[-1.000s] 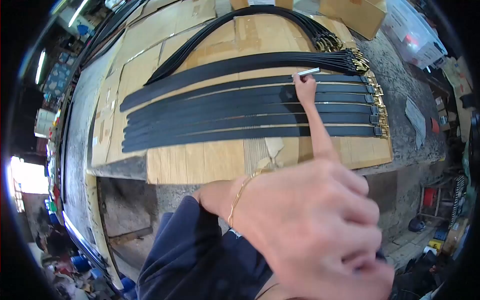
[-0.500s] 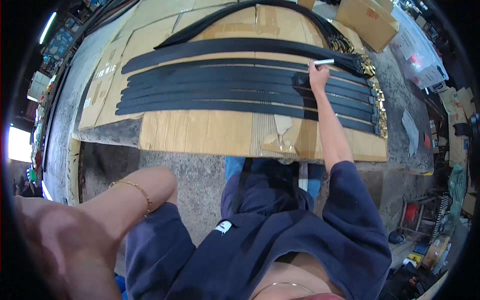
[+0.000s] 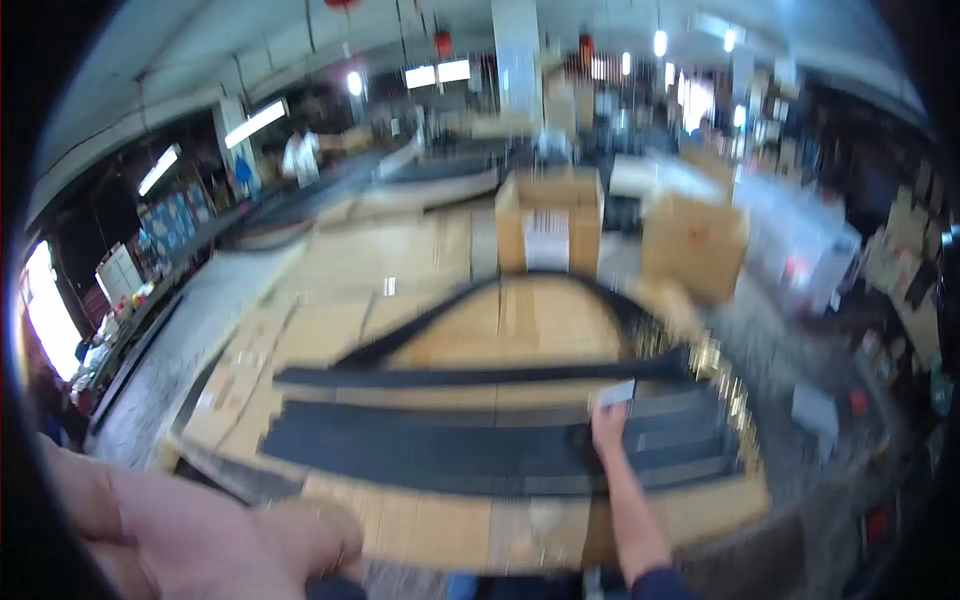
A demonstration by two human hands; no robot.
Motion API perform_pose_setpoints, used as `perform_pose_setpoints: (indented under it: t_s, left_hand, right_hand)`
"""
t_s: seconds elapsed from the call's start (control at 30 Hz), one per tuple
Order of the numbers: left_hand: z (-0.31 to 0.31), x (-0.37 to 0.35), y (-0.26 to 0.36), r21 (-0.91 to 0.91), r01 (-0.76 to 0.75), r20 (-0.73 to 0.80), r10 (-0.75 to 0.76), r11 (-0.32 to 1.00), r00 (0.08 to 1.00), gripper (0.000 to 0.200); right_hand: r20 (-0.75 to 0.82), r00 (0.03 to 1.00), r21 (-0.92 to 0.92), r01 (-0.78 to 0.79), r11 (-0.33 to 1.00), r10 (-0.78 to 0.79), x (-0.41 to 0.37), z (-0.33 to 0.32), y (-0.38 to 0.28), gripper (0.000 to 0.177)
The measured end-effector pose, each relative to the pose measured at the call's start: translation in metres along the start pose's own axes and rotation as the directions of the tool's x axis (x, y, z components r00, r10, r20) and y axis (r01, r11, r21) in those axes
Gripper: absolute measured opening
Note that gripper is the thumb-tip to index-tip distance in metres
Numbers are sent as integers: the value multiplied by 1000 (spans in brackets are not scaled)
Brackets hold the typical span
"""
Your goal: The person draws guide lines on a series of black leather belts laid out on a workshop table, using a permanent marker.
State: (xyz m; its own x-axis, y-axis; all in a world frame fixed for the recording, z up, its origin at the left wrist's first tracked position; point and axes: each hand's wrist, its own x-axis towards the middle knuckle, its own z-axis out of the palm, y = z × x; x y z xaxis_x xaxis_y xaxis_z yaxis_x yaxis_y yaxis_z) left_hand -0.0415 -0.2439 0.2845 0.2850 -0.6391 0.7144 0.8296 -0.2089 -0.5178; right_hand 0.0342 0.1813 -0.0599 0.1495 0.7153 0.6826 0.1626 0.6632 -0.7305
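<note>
My right hand [image 3: 608,425] is closed around a small pale silvery object [image 3: 617,393], too blurred to name. It is over flat black straps [image 3: 430,440] laid side by side on cardboard [image 3: 400,520]. Gold-coloured metal ends [image 3: 738,415] line the straps' right side. Behind them lie a separate black strap bundle [image 3: 430,377] and a curved bundle [image 3: 420,325]. My left hand [image 3: 180,530] is raised close to the camera at the lower left, away from the straps. Its fingers are not clearly visible.
An open cardboard box [image 3: 548,225] with a white label stands behind the curved bundle. Another box [image 3: 693,245] and a translucent plastic bin [image 3: 795,240] are to the right. A person [image 3: 300,157] in light clothing is far back at the left.
The view has tilted up, bringing the room and ceiling lights into sight and blurring the picture. My right hand still holds the pale object over the straps; my left stays raised.
</note>
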Motion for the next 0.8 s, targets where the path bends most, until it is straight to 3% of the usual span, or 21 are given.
perform_pose_setpoints:
  t_s: [0.03, 0.07, 0.13, 0.17, 0.2, 0.23, 0.27, 0.3, 0.37, 0.4, 0.43, 0.5, 0.53, 0.73, 0.8]
  left_hand:
    - [30, 3, 3, 9, 112, 76, -112, 994, 991, 37]
    - [53, 9, 0, 22, 215, 157, -216, 976, 964, 37]
    - [96, -5, -10, 85, 352, 163, -362, 932, 918, 37]
    - [98, -8, -16, 65, 334, 115, -339, 941, 934, 37]
    - [104, -23, -21, 43, 277, 63, -280, 960, 958, 37]
    - [99, -41, -13, -50, 420, 442, -358, 906, 823, 41]
    - [95, -66, -1, -50, 594, 775, -344, 803, 531, 45]
    - [114, -84, 3, -135, 748, 793, -382, 650, 475, 59]
    - [141, -110, 7, -377, 924, 903, -196, 69, 383, 72]
    - [157, -118, 14, -445, 882, 895, -45, -156, 444, 74]
    - [168, -124, 17, -462, 804, 846, 87, -375, 527, 76]
    - [186, -92, 13, -247, 843, 852, 307, -477, 424, 58]
    - [189, -88, 16, -240, 842, 866, 286, -483, 411, 58]
    - [213, -81, 21, -378, 773, 658, 439, -509, 611, 59]
    - [200, -84, 10, -271, 834, 781, 397, -480, 482, 64]
  right_hand:
    - [268, 934, 98, -271, 958, 237, 4, -15, -10, 20]
    - [387, 882, 111, -334, 936, 269, 9, -20, -20, 22]
    - [431, 837, 3, -376, 927, 338, -22, -40, 4, 22]
    - [398, 876, 32, -309, 951, 271, -1, -10, 16, 23]
    - [403, 864, 141, -383, 913, 301, 3, -2, 24, 20]
    - [331, 872, 138, -423, 896, 361, 2, 0, 22, 19]
    - [342, 863, 133, -437, 889, 373, 1, -2, 29, 20]
    - [352, 851, 127, -457, 881, 390, -2, -4, 26, 21]
    - [362, 821, -18, -467, 884, 441, 0, -5, 28, 23]
    - [394, 786, -11, -513, 858, 475, -4, 3, 59, 25]
    - [356, 835, 72, -471, 879, 419, -2, 0, 45, 25]
    - [387, 826, 68, -470, 880, 411, -1, 0, 49, 25]
    - [406, 807, 75, -498, 864, 430, -1, -2, 44, 25]
    - [353, 833, 108, -490, 865, 427, -2, -1, 36, 25]
    - [315, 861, 40, -432, 901, 399, -3, 0, 42, 25]
